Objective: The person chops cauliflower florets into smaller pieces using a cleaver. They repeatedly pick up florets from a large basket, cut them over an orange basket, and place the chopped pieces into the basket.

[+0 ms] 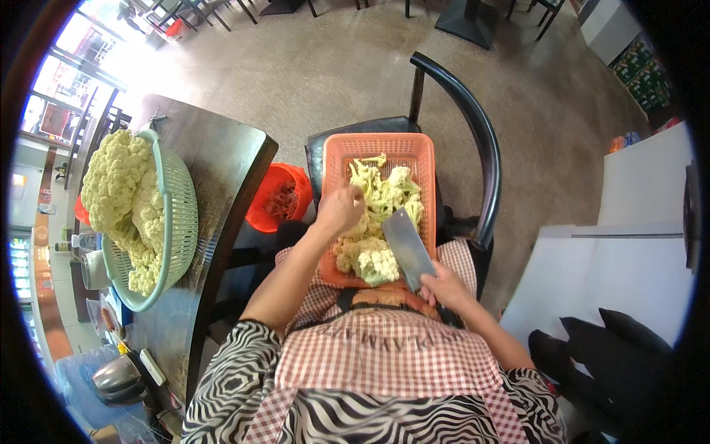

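An orange plastic basket point(379, 140) lies before me, its far end over a black chair seat and its near end at my lap. Cut cauliflower florets point(383, 188) fill much of it, with a larger cauliflower piece point(378, 265) near the front. My right hand point(442, 284) grips a cleaver point(409, 247) at the basket's near right corner, its broad blade slanting over the florets. Over the basket's left side is my left hand point(341, 210), fingers curled and blurred by motion. Whether a bit of cauliflower is between its fingers is unclear.
Left of me, a green plastic basket point(180, 222) heaped with cauliflower heads point(119, 177) stands on a dark wooden table point(222, 136). A red bag-lined bin point(280, 197) with scraps sits beside the table. The chair's black curved backrest point(488, 150) rises at right, near a white cabinet point(604, 277).
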A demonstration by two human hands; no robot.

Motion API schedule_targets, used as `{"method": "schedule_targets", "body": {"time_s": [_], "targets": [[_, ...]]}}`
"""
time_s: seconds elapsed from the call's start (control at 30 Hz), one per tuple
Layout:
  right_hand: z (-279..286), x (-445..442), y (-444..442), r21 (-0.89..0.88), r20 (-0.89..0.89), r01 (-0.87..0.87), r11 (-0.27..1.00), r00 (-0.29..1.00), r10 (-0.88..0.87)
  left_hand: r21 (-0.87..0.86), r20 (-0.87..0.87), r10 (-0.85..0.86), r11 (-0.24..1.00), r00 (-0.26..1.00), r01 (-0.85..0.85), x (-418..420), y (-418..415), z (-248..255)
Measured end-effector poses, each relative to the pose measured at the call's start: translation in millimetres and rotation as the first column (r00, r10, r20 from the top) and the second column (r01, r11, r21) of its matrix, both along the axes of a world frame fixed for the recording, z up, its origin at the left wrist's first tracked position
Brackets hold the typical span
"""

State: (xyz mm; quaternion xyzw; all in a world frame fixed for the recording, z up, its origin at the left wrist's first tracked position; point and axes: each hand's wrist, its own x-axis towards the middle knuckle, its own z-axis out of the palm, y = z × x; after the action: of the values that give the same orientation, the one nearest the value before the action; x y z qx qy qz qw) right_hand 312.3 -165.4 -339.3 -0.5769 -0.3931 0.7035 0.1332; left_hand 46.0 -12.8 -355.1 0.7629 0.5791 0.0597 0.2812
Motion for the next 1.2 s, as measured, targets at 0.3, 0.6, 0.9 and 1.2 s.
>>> {"method": "schedule_targets", "body": {"time_s": [0.3, 0.6, 0.9, 1.2], "targets": [[27, -7, 4, 0.16, 0.001, 0.092, 0.983, 0.996, -0.094, 0.302, -0.232, 0.018, 0.952, 0.973, 0.054, -5, 43, -94], [53, -29, 25, 0.446, -0.301, 0.389, 0.806, 0.913, -0.274, -0.177, 0.444, 0.313, 0.949, 0.839, -0.26, -13, 16, -6], [56, -48, 30, 0.475, -0.252, 0.303, 0.826, 0.946, -0.202, -0.616, 0.745, 0.663, 0.727, -0.075, 0.302, -23, -52, 44], [65, -71, 23, 0.458, -0.059, 0.256, 0.851, 0.964, -0.258, -0.621, 0.751, 0.657, 0.739, -0.072, 0.262, 8, -67, 55]]}}
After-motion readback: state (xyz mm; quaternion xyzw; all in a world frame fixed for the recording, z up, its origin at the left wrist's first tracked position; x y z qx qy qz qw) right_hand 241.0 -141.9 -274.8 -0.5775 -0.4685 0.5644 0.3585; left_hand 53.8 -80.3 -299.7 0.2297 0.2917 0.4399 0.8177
